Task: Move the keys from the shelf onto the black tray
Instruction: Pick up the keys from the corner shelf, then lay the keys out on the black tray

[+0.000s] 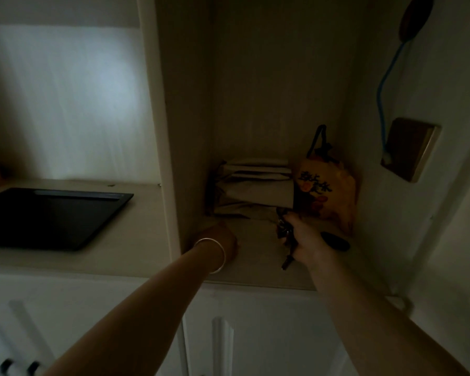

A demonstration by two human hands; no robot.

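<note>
My right hand [307,241] is closed around a dark bunch of keys [284,230] just above the shelf floor [255,256] in the dim alcove; one key hangs down below my fist. My left hand [223,240], with a thin bangle on the wrist, rests on the shelf floor near the alcove's left wall, fingers curled, nothing visible in it. The black tray [52,218] lies flat on the counter to the left, beyond the partition wall.
A stack of folded cloth [253,188] and a yellow flowered bag [326,188] fill the back of the alcove. A dark oblong object [335,241] lies right of my right hand. A partition wall [163,131] separates alcove and counter. Cabinet doors are below.
</note>
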